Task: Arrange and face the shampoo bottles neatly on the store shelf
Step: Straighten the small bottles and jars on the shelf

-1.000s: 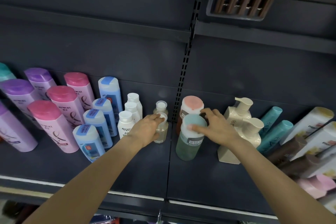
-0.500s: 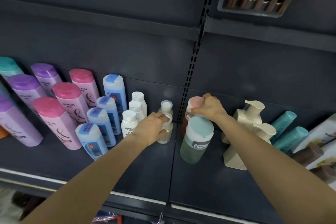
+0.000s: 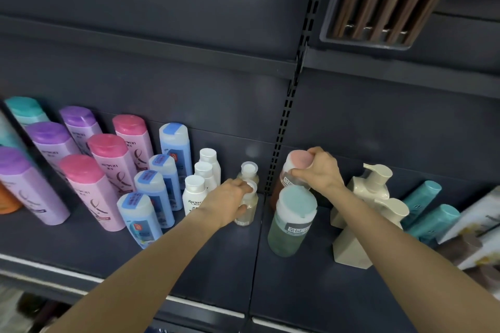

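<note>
My left hand point(image 3: 230, 201) grips a small clear bottle point(image 3: 248, 211) with a white cap, standing in front of a second one like it point(image 3: 249, 171). My right hand point(image 3: 318, 169) grips the top of a brown bottle with a pink cap point(image 3: 297, 161) near the shelf's back. Directly in front of that stands a green bottle with a teal cap point(image 3: 293, 220), untouched. All stand upright on the dark shelf point(image 3: 216, 273).
Rows of purple point(image 3: 32, 186), pink point(image 3: 93, 192), blue point(image 3: 140, 219) and white point(image 3: 193, 194) bottles fill the left. Two cream pump bottles point(image 3: 362, 222) and teal tubes point(image 3: 430, 211) stand to the right. A slotted upright point(image 3: 284, 127) divides the back panel.
My right hand left the teal-capped bottle and moved back to grip the pink-capped bottle behind it. My left hand stays on the small clear bottle.
</note>
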A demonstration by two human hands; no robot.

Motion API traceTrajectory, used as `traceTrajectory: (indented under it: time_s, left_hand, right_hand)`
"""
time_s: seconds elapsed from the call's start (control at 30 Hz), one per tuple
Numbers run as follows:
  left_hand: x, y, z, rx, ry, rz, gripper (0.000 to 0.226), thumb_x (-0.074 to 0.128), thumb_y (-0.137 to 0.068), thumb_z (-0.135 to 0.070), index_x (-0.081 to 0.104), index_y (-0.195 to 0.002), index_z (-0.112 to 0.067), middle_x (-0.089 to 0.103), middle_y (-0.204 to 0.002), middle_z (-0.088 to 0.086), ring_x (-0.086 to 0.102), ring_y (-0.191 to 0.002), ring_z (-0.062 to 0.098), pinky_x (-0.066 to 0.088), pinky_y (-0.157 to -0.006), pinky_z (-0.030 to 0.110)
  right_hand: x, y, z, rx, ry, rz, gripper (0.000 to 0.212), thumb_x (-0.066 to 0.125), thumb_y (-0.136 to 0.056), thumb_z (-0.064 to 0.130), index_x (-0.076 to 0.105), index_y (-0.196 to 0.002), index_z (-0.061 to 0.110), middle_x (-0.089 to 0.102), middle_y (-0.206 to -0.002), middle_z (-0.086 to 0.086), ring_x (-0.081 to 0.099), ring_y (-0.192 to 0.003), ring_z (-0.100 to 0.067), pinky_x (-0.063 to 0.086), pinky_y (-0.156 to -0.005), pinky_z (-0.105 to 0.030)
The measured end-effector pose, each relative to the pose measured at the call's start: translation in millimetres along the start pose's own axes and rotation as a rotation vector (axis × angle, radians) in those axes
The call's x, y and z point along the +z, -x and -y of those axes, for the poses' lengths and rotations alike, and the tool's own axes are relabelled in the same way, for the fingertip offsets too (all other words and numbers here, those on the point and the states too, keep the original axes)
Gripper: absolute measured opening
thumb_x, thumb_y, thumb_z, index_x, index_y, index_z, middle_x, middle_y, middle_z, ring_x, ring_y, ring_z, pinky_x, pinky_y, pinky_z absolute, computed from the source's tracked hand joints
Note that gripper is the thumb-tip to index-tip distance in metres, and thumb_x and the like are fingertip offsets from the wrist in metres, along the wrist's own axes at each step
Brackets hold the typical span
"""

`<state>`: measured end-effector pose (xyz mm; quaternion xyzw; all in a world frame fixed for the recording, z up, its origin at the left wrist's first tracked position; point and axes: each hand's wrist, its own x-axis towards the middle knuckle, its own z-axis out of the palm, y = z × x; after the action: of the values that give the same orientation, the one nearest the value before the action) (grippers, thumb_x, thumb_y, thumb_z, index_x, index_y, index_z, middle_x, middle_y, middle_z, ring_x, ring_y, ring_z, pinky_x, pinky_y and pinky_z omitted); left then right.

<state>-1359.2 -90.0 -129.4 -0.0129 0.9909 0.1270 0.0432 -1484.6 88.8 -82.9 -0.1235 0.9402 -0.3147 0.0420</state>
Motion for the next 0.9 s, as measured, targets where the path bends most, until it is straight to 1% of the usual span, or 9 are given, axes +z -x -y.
traceTrajectory:
  time_s: [0.13,0.23,0.33,0.47,0.6,0.7,0.77,0.8,0.9]
  left_hand:
    - [-5.1,-1.5,-4.1,-0.043,0.054,0.025,0.048,0.050,-0.094,-0.023,0.038,-0.140,-0.018,0.036,-0.143,0.003,0.039,-0.127,0.022,0.039,-0.101,0.034]
    - [-15.1,-6.1,-10.0,-0.079,0.052,0.069,0.051,0.050,-0.093,-0.023,0.033,-0.141,-0.018,0.039,-0.139,0.006,0.042,-0.124,0.026,0.042,-0.097,0.039]
    - [-22.4,-12.5,-15.6,-0.087,0.130,0.038,0.050,0.052,-0.092,-0.023,0.035,-0.138,-0.017,0.046,-0.133,0.011,0.046,-0.119,0.028,0.042,-0.094,0.037]
    - [-28.0,-22.9,-24.8,-0.116,0.447,-0.101,0.059,0.061,-0.087,-0.022,0.035,-0.140,-0.013,0.048,-0.134,0.012,0.044,-0.125,0.024,0.034,-0.099,0.026]
    - [-39.3,-28.4,-31.6,-0.325,0.973,-0.165,0.077,0.062,-0.086,-0.040,0.023,-0.146,-0.011,0.046,-0.139,0.010,0.046,-0.127,0.024,0.037,-0.107,0.035]
    - [-44.6,-25.9,-37.4,-0.384,1.342,-0.218,0.065,0.050,-0.092,-0.045,0.027,-0.145,-0.015,0.049,-0.136,0.006,0.055,-0.115,0.022,0.050,-0.092,0.036]
    - [-49.6,-21.3,-40.2,-0.412,1.489,-0.141,0.055,0.045,-0.093,-0.051,0.039,-0.139,-0.021,0.053,-0.133,0.004,0.058,-0.110,0.022,0.055,-0.079,0.033]
    - [-52.3,-18.4,-40.5,-0.422,1.570,-0.084,0.054,0.046,-0.092,-0.054,0.042,-0.135,-0.022,0.054,-0.132,0.005,0.059,-0.111,0.024,0.056,-0.076,0.034]
    - [-60.7,-8.7,-35.2,-0.397,1.753,0.001,0.050,0.056,-0.087,-0.052,0.050,-0.126,-0.021,0.057,-0.125,0.008,0.062,-0.106,0.028,0.056,-0.081,0.040]
  right_hand:
    - [-21.8,-0.4,14.9,-0.062,-0.042,-0.052,0.073,0.079,-0.067,0.026,0.047,-0.130,0.009,0.053,-0.123,-0.012,0.051,-0.115,-0.027,0.047,-0.093,-0.036]
    - [-36.6,4.1,26.3,-0.081,-0.123,-0.097,0.069,0.078,-0.067,0.023,0.050,-0.129,0.009,0.055,-0.123,-0.011,0.052,-0.113,-0.025,0.048,-0.091,-0.034]
    - [-48.5,10.3,37.0,-0.107,-0.197,-0.149,0.063,0.078,-0.068,0.023,0.054,-0.125,0.010,0.058,-0.119,-0.006,0.053,-0.105,-0.018,0.046,-0.082,-0.027]
    - [-64.9,16.9,47.9,-0.103,-0.313,-0.179,0.059,0.078,-0.070,0.024,0.056,-0.124,0.012,0.058,-0.110,0.001,0.052,-0.098,-0.012,0.044,-0.079,-0.024]
    - [-79.5,23.8,50.6,-0.051,-0.481,-0.182,0.063,0.080,-0.064,0.026,0.058,-0.122,0.013,0.062,-0.110,-0.001,0.061,-0.101,-0.019,0.056,-0.083,-0.040]
    - [-90.8,32.6,52.5,-0.007,-0.625,-0.139,0.058,0.080,-0.069,0.020,0.057,-0.122,0.011,0.062,-0.108,-0.003,0.065,-0.095,-0.020,0.059,-0.071,-0.035]
    - [-96.3,38.5,54.2,0.003,-0.708,-0.100,0.056,0.079,-0.071,0.018,0.057,-0.121,0.009,0.064,-0.108,-0.006,0.067,-0.093,-0.019,0.060,-0.069,-0.035]
    - [-98.2,41.6,54.9,0.003,-0.746,-0.084,0.054,0.079,-0.072,0.018,0.058,-0.120,0.008,0.065,-0.107,-0.007,0.068,-0.091,-0.019,0.060,-0.069,-0.036]
    - [-101.1,50.5,53.1,-0.007,-0.823,-0.054,0.046,0.078,-0.074,0.017,0.060,-0.115,0.008,0.067,-0.106,-0.009,0.069,-0.092,-0.020,0.060,-0.070,-0.036]
